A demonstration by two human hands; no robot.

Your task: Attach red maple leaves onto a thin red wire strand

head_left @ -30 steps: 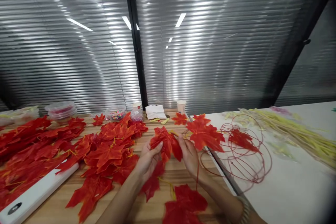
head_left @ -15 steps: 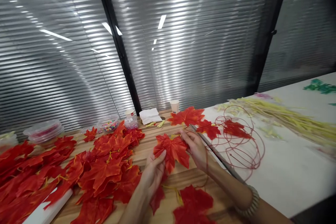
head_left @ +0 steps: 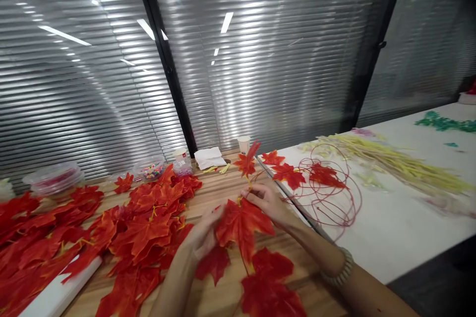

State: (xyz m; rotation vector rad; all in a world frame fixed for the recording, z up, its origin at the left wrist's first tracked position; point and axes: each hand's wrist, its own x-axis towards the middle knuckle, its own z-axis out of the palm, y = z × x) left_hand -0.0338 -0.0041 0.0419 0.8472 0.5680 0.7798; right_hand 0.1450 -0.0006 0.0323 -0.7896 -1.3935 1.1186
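Note:
A red artificial maple leaf point(head_left: 243, 225) hangs between my two hands, over the wooden table. My left hand point(head_left: 206, 235) is closed on its left edge, with some fingertips hidden behind it. At the top of this leaf, my right hand point(head_left: 268, 203) pinches the short yellow stem, where a thin red cord runs. Just beyond these fingers another red-orange leaf point(head_left: 246, 160) stands on edge with its stem pointing down at them. Below lie a darker red leaf point(head_left: 213, 263) and a pair of overlapping leaves point(head_left: 271, 285). A loose tangle of red cord point(head_left: 336, 208) spreads to the right.
A large heap of red leaves point(head_left: 143, 228) covers the left side, partly over a white box point(head_left: 63, 290). Tubs of beads point(head_left: 151, 168), a paper cup point(head_left: 244, 144) and white tissue point(head_left: 209, 158) stand at the back. Yellow stems point(head_left: 394, 161) lie on the white table.
My right hand has moved left to the stem of the held leaf. The leaf hangs lower, and the leaf beyond has turned on edge. My left thumb has slipped off the leaf's front.

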